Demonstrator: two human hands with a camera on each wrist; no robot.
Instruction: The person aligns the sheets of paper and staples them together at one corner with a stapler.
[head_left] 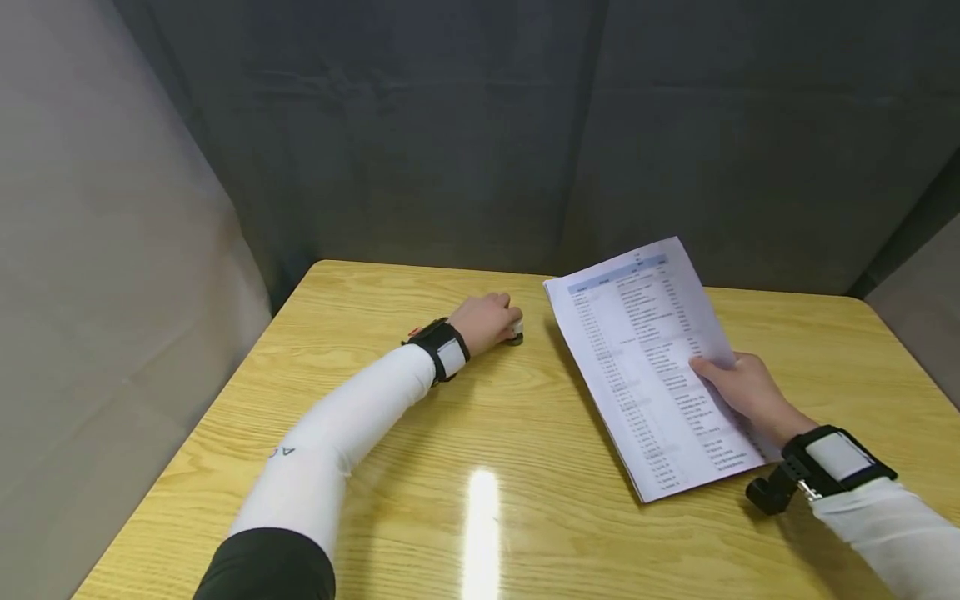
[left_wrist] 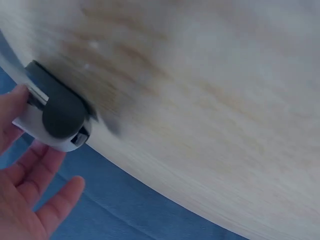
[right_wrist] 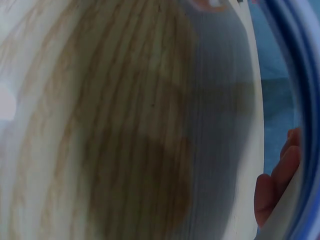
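r hand (head_left: 750,392) pinches white printed paper sheets (head_left: 645,367), lower corner hidden; l hand (head_left: 486,321) fingers curled on small grey-white stamp-like object (left_wrist: 57,117), mostly hidden, on yellow wooden table (head_left: 525,467).

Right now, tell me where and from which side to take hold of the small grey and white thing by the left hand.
Pinch the small grey and white thing across its white sides, coming from above: it sits low on the table, with the left hand over it.

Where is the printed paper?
In the head view, the white printed paper sheet is right of centre on the yellow wooden table, held by the right hand.
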